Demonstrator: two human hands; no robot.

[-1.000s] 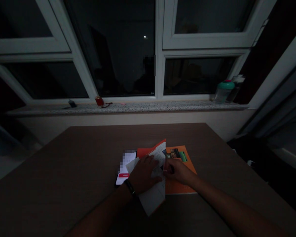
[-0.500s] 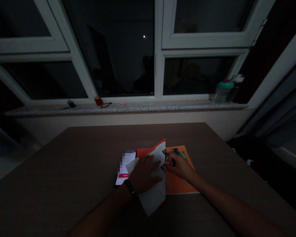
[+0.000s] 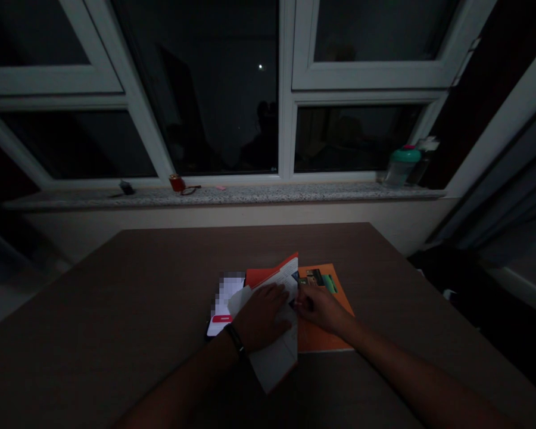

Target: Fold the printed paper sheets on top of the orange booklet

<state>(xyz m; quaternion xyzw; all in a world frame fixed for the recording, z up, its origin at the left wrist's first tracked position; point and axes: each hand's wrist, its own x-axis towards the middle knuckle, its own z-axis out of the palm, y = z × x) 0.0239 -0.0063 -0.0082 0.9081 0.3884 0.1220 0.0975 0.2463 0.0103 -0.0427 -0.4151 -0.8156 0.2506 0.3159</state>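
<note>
An orange book (image 3: 324, 336) lies on the table, with a folded cover or sheet (image 3: 272, 363) whose white printed side faces up over its left part. My left hand (image 3: 262, 319), with a dark band on the wrist, rests flat on that white sheet, fingers spread a little. My right hand (image 3: 315, 305) is closed at the sheet's straight right edge, thumb and fingers pinched together; whether they grip the edge is too dark to tell. A lit phone (image 3: 221, 307) lies to the left, partly under the sheet's corner.
The brown table (image 3: 161, 274) reaches to a wall below a window. On the stone sill (image 3: 259, 193) stand a red jar (image 3: 177, 183), a small dark bottle (image 3: 125, 187) and a green-lidded bottle (image 3: 402, 167).
My right hand has moved slightly down along the sheet's edge, showing more of the pictures on the orange book. The fingers of my left hand have drawn closer together.
</note>
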